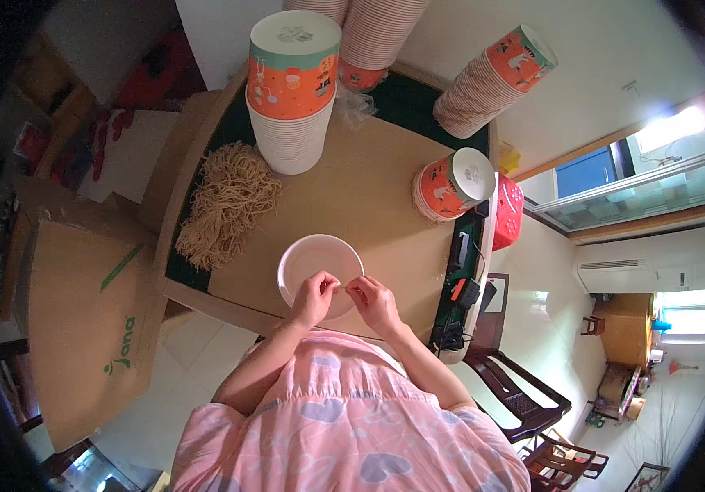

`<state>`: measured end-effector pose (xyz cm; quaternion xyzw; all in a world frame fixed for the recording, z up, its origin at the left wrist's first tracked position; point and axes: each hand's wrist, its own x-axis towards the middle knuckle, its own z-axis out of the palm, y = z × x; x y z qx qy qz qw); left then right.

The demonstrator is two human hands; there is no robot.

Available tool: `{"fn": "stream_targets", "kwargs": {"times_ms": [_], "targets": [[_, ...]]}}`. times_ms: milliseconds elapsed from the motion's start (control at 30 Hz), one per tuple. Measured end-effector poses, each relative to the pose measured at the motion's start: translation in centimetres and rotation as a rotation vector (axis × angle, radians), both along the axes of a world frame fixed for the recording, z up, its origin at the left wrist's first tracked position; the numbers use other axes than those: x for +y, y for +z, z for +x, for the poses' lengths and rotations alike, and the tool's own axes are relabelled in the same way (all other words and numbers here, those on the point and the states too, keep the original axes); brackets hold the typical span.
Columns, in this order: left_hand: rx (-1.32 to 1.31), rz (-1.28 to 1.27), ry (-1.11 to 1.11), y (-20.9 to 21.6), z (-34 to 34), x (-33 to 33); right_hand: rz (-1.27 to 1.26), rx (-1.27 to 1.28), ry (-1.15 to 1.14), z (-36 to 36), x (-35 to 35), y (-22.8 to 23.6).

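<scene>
A white round paper tub (291, 261) stands open side up in front of me, near the table's front edge. Above its near part my left hand (312, 300) and my right hand (375, 304) come close together, both closed in a pinch. Something thin and pale seems to run between the fingertips, too small to make out. To the left lies a loose bundle of tan string (229, 205). Behind the tub rises a tall stack of upside-down paper tubs (293, 98), orange and green on the outermost one.
A brown cardboard sheet (352, 189) covers the tabletop. A short tub stack (453, 185) stands right, a leaning stack (496, 82) behind it. Cables and a black charger (467, 291) line the right edge. A cardboard box (90, 328) is at left, dark wooden chairs (516, 394) at right.
</scene>
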<state>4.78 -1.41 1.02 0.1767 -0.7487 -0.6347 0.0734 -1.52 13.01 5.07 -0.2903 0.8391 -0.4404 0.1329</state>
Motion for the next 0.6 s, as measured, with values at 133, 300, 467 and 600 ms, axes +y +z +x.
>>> {"fn": "stream_targets", "kwargs": {"times_ms": [133, 300, 467, 600], "targets": [[-0.047, -0.005, -0.065, 1.3, -0.2, -0.6, 0.040, -0.035, -0.023, 0.2, -0.3, 1.8], [-0.038, 0.089, -0.086, 2.6, -0.6, -0.1, -0.071, 0.056, -0.039, 0.2, 0.1, 1.1], [-0.183, 0.060, -0.198, 3.2, 0.4, -0.3, -0.111, -0.004, -0.181, 0.3, 0.8, 1.1], [-0.163, 0.063, -0.292, 6.1, 0.6, 0.7, -0.111, 0.047, -0.173, 0.8, 1.3, 0.6]]}}
